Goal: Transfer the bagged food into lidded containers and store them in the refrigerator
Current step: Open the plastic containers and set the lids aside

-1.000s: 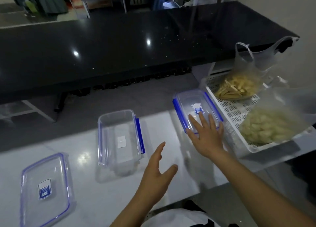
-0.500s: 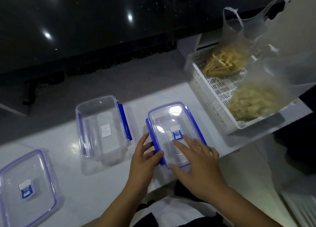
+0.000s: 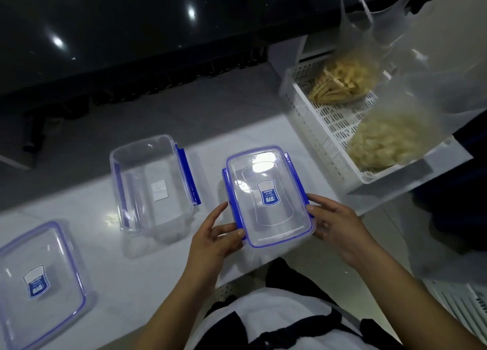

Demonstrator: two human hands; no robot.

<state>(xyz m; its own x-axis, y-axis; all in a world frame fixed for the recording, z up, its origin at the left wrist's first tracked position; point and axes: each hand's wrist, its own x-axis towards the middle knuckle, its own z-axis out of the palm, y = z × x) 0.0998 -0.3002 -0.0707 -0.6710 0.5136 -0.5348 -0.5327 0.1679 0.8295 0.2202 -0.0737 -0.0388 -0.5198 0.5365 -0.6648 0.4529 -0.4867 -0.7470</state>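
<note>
A person stands at a white counter (image 3: 110,284) and holds a clear lidded container (image 3: 267,195) with both hands at the counter's near edge. The left hand (image 3: 214,240) grips the container's left side near its front corner, thumb on the rim of the lid and fingers curled against the blue clasp. The right hand (image 3: 336,228) clasps the right side, fingers wrapped round the wall and thumb lying along the blue clasp there. The lid is on, with a blue label in its middle. Whether its clasps are snapped down cannot be told.

Just left of it, apart from it, an open container (image 3: 152,183) stands on the counter without a lid, its blue clasps hanging at the sides. Farther left, well apart, a loose lid (image 3: 42,284) with a blue rim lies flat near the counter's front edge.

To the right, a white slotted basket (image 3: 332,128) sits past the end of the counter. In it lie two clear plastic bags: a bag of yellow sticks (image 3: 342,82) at the far end, with its handles standing up, and a bag of pale pieces (image 3: 387,140) at the near end. Both bags remain full, and neither container holds any food.

Beyond the counter runs a glossy black table (image 3: 131,33).
</note>
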